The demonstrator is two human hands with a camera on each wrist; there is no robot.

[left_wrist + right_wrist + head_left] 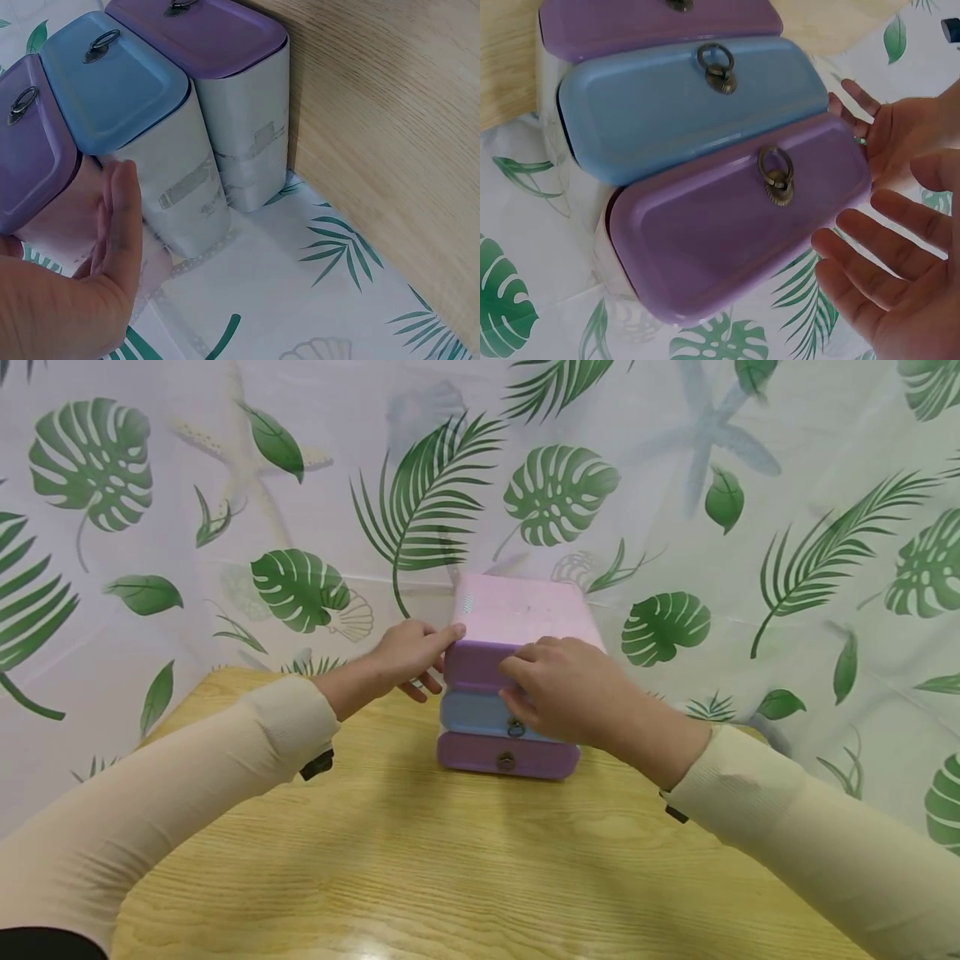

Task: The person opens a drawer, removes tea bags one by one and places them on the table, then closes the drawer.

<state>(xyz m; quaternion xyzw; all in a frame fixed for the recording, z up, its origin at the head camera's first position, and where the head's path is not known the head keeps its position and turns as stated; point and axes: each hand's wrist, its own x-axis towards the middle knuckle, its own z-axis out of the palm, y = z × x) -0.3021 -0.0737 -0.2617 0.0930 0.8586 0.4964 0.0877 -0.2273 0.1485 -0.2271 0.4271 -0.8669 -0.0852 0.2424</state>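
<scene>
A small chest of three stacked drawers has a pink top [525, 606], a purple top drawer [474, 667], a blue middle drawer [468, 710] and a purple bottom drawer [543, 762]. My left hand [411, 653] rests against its upper left side, thumb at the top edge and fingers extended along the side. In front of the top drawer, my right hand [566, 689] hovers with spread, slightly bent fingers. The right wrist view shows its fingertips beside that drawer's edge, away from the bronze ring pull [778, 176]. All three drawer fronts sit against the chest.
The chest stands toward the back of a wood-grain table [390, 860]. Behind it hangs a white cloth [337, 485] printed with green leaves, starfish and shells. Dark bands [318, 765] show at the sleeve cuffs.
</scene>
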